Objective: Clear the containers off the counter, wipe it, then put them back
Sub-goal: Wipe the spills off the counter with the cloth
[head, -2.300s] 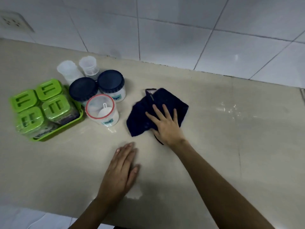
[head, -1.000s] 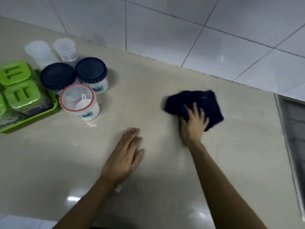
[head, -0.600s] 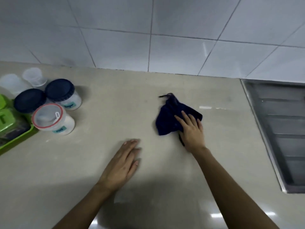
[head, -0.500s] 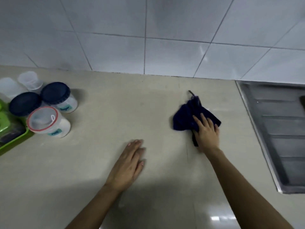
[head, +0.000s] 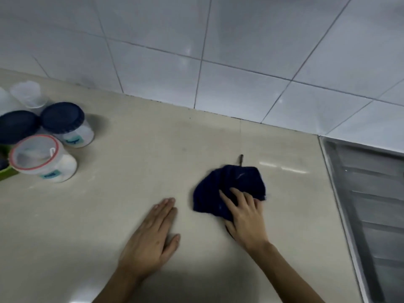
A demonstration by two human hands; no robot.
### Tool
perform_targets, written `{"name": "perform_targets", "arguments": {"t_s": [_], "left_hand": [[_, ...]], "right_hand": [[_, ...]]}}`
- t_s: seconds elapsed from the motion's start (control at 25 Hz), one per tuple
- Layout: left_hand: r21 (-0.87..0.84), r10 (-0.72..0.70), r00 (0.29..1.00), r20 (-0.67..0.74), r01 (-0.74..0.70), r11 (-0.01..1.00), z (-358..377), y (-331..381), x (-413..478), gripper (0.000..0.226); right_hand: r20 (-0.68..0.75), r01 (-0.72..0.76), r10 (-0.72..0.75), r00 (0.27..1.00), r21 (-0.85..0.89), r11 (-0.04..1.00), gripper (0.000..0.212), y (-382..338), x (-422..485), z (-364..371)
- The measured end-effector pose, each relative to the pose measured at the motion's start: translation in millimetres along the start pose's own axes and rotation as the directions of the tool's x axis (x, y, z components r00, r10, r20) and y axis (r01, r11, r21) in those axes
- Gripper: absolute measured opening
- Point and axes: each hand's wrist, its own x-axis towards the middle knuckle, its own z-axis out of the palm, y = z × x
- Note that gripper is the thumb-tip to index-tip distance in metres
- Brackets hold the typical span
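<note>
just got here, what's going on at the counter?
A person is wiping the counter with a dark blue cloth pressed under the right hand. The left hand lies flat on the bare surface. The containers stand grouped at the left edge; a metal sink drainboard is on the right.

The single head view looked steeply down on the counter (head: 131, 162) from close above its front edge, facing the tiled wall (head: 240, 62) behind it; no second view overlapped
</note>
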Motion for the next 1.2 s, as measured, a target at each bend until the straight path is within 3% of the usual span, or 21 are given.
{"name": "perform_targets", "arguments": {"t_s": [0.12,0.4,0.48,0.64,0.72,0.8,0.88,1.0,1.08,1.16,1.2], "left_hand": [[0.024,-0.052,0.999,0.007,0.051,0.998,3.3,-2.8,0.9,0.065],[-0.100,-0.004,0.993,-0.120,-0.008,0.995,13.9,-6.4,-1.1,0.061],[-0.106,-0.003,0.990,-0.143,-0.012,0.994,14.9,-6.9,-1.2,0.060],[-0.088,-0.006,0.990,-0.142,-0.006,0.996,14.7,-7.6,-1.8,0.059],[-0.090,-0.005,0.989,-0.149,-0.008,0.996,14.8,-7.0,-0.8,0.058],[-0.088,0.000,0.990,-0.142,-0.013,0.996,14.4,-2.6,0.8,0.057],[-0.083,0.009,0.989,-0.148,-0.022,0.996,11.5,-4.7,6.1,0.058],[-0.086,-0.023,0.993,-0.118,0.013,0.996,10.9,-3.9,12.6,0.060],[-0.126,-0.068,0.991,-0.115,0.054,0.991,9.0,-5.2,-2.4,0.061],[-0.124,0.170,0.985,-0.041,-0.174,0.977,28.6,52.0,10.7,0.062],[-0.108,0.137,0.991,0.001,-0.136,0.985,25.5,44.2,1.2,0.063]], "right_hand": [[0.062,0.221,-0.222,0.973,0.021,0.975,0.065,-32.6,55.5,5.1],[0.102,0.156,-0.163,0.981,0.065,0.986,0.060,14.6,169.7,-0.9],[0.092,0.102,-0.106,0.990,0.051,0.993,0.059,44.2,179.3,-3.4],[0.007,-0.199,0.201,0.980,0.164,0.966,0.055,70.2,147.1,5.8],[-0.023,-0.237,0.244,0.970,0.162,0.958,0.055,59.1,121.3,10.7],[-0.024,-0.141,0.144,0.989,0.099,0.985,0.055,49.1,99.5,10.3],[-0.016,0.105,-0.104,0.994,0.074,0.992,0.058,33.8,102.2,4.5],[0.083,0.467,-0.472,0.878,0.076,0.881,0.060,-5.4,131.0,-2.9],[0.108,0.492,-0.499,0.860,0.087,0.866,0.057,-26.2,145.6,-5.4],[0.121,0.210,-0.215,0.969,0.057,0.976,0.055,57.2,94.5,-13.7],[0.102,0.228,-0.234,0.967,0.066,0.971,0.054,54.4,105.2,-8.6]]}}
